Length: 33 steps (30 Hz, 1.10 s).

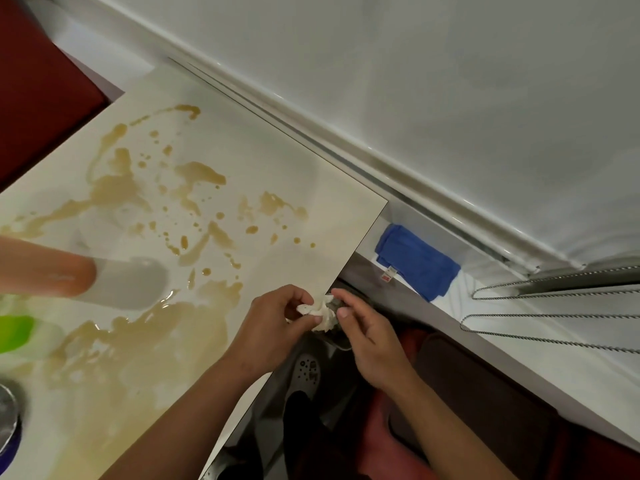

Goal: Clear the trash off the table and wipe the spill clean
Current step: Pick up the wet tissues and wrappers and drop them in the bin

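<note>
A brown spill [149, 237] spreads in puddles and drops over most of the cream table [311, 174]. At the table's right edge both hands meet on a small crumpled wad of white tissue [323, 315]. My left hand [277, 320] pinches the wad with thumb and fingers. My right hand [363, 330] pinches it from the other side, just past the table edge. A dark object under the wad is partly hidden by my fingers.
A blurred orange-and-white bottle [83, 278] and a green object [15, 332] sit close at the left. A metal lid [8, 417] shows at the bottom left. A folded blue cloth [415, 261] lies on the white windowsill, with blind chains [554, 317] to its right.
</note>
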### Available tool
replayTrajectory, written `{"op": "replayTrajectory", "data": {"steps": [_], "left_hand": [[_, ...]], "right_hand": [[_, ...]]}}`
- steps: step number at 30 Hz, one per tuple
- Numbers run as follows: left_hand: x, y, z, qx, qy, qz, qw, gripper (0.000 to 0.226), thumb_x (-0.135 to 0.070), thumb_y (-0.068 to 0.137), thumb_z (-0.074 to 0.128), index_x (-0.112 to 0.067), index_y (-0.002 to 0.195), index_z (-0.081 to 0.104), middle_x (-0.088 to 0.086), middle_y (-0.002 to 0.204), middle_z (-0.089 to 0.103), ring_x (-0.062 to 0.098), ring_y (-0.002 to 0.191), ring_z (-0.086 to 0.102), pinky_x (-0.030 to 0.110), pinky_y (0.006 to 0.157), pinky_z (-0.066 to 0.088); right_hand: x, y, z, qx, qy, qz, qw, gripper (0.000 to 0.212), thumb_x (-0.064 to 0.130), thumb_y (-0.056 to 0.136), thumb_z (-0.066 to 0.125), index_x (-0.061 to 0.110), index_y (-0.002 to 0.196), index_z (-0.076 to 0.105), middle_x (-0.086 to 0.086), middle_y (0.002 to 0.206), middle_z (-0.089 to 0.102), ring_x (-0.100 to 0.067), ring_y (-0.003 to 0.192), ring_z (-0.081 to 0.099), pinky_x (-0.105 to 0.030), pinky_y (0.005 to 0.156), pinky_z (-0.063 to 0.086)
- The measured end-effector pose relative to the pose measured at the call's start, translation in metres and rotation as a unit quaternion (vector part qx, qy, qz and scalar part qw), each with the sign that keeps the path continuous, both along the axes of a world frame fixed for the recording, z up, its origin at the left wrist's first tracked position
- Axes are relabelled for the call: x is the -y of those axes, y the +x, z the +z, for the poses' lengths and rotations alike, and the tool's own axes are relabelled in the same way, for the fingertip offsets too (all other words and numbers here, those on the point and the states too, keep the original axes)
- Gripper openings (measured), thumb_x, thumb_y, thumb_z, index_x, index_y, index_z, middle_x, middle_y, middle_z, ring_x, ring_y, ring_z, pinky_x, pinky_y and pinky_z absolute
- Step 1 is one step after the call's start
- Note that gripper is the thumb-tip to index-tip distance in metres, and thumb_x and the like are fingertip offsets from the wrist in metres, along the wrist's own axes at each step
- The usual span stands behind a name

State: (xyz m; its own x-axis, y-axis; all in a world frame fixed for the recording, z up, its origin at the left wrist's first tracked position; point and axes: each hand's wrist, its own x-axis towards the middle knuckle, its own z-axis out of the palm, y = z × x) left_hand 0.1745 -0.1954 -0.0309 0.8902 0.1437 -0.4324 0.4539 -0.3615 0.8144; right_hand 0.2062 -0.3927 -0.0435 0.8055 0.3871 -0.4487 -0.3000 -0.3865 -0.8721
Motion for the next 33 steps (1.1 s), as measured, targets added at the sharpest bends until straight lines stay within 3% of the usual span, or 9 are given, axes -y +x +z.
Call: {"op": "replayTrajectory", "data": {"steps": [3, 10, 13, 17, 20, 23, 25, 28, 33], "left_hand": [[0.005, 0.006, 0.002, 0.011, -0.018, -0.005, 1.000, 0.017, -0.018, 0.083, 0.083, -0.029, 0.088, 0.070, -0.009, 0.078, 0.074, 0.008, 0.067, 0.067, 0.016, 0.064, 0.048], [0.013, 0.011, 0.003, 0.020, -0.030, -0.033, 0.999, 0.012, -0.019, 0.091, 0.075, -0.030, 0.097, 0.075, -0.011, 0.082, 0.075, 0.004, 0.072, 0.068, 0.016, 0.069, 0.049], [0.007, 0.011, -0.006, 0.040, 0.060, -0.062, 0.995, 0.021, -0.027, 0.092, 0.074, -0.030, 0.113, 0.072, -0.016, 0.106, 0.072, 0.002, 0.097, 0.066, 0.026, 0.088, 0.054], [-0.008, 0.010, -0.015, 0.012, 0.216, -0.159, 0.963, 0.054, -0.039, 0.095, 0.066, -0.029, 0.145, 0.050, -0.006, 0.151, 0.046, 0.017, 0.141, 0.037, 0.036, 0.116, 0.035], [-0.013, 0.006, -0.022, -0.019, 0.276, -0.221, 0.935, 0.062, -0.047, 0.096, 0.061, -0.030, 0.152, 0.040, -0.001, 0.163, 0.027, 0.022, 0.150, 0.022, 0.040, 0.121, 0.026], [-0.014, 0.002, -0.026, -0.033, 0.280, -0.245, 0.928, 0.062, -0.048, 0.097, 0.057, -0.030, 0.153, 0.038, 0.000, 0.166, 0.018, 0.023, 0.153, 0.012, 0.040, 0.123, 0.020], [-0.014, -0.001, -0.028, -0.027, 0.278, -0.245, 0.928, 0.061, -0.048, 0.097, 0.056, -0.030, 0.153, 0.038, 0.000, 0.167, 0.017, 0.023, 0.154, 0.011, 0.040, 0.124, 0.018], [-0.018, -0.008, -0.028, -0.016, 0.248, -0.217, 0.944, 0.057, -0.049, 0.097, 0.056, -0.031, 0.149, 0.043, -0.002, 0.163, 0.026, 0.021, 0.151, 0.021, 0.040, 0.121, 0.026], [-0.030, -0.028, -0.025, -0.003, 0.219, -0.169, 0.961, 0.050, -0.045, 0.098, 0.059, -0.033, 0.145, 0.048, -0.006, 0.160, 0.033, 0.018, 0.147, 0.030, 0.039, 0.117, 0.034]], "right_hand": [[-0.002, -0.006, 0.012, 0.000, 0.034, 0.024, 0.999, 0.040, 0.034, 0.104, 0.053, 0.027, 0.144, 0.056, 0.019, 0.132, 0.065, 0.000, 0.124, 0.059, -0.018, 0.102, 0.048], [-0.001, -0.001, 0.002, 0.079, -0.007, -0.034, 0.996, 0.016, 0.021, 0.099, 0.066, 0.026, 0.113, 0.073, 0.016, 0.103, 0.073, -0.006, 0.098, 0.068, -0.014, 0.080, 0.052], [0.009, 0.011, -0.015, 0.094, -0.058, -0.051, 0.993, 0.016, 0.024, 0.098, 0.068, 0.023, 0.113, 0.073, 0.013, 0.101, 0.072, -0.003, 0.094, 0.067, -0.013, 0.076, 0.051], [0.024, 0.026, -0.053, 0.085, -0.137, -0.049, 0.986, 0.016, 0.030, 0.098, 0.066, 0.027, 0.113, 0.072, 0.015, 0.101, 0.070, 0.007, 0.094, 0.063, -0.010, 0.072, 0.050], [0.028, 0.035, -0.090, 0.102, -0.194, -0.028, 0.975, 0.017, 0.031, 0.099, 0.065, 0.024, 0.113, 0.073, 0.011, 0.101, 0.071, 0.001, 0.091, 0.064, -0.016, 0.074, 0.050], [0.025, 0.039, -0.123, 0.119, -0.245, 0.011, 0.962, 0.020, 0.030, 0.100, 0.064, 0.019, 0.114, 0.073, 0.005, 0.104, 0.072, -0.005, 0.091, 0.063, -0.008, 0.068, 0.040], [0.024, 0.040, -0.140, 0.112, -0.265, 0.023, 0.957, 0.026, 0.028, 0.101, 0.063, 0.014, 0.121, 0.071, -0.002, 0.110, 0.072, -0.015, 0.100, 0.066, -0.012, 0.073, 0.044], [0.022, 0.039, -0.156, 0.084, -0.295, 0.047, 0.951, 0.038, 0.024, 0.102, 0.061, 0.010, 0.138, 0.059, -0.010, 0.130, 0.066, -0.027, 0.118, 0.062, -0.033, 0.097, 0.049], [0.019, 0.030, -0.158, 0.045, -0.286, 0.046, 0.956, 0.036, 0.023, 0.103, 0.058, 0.015, 0.139, 0.057, -0.007, 0.136, 0.062, -0.025, 0.126, 0.058, -0.028, 0.101, 0.043]]}}
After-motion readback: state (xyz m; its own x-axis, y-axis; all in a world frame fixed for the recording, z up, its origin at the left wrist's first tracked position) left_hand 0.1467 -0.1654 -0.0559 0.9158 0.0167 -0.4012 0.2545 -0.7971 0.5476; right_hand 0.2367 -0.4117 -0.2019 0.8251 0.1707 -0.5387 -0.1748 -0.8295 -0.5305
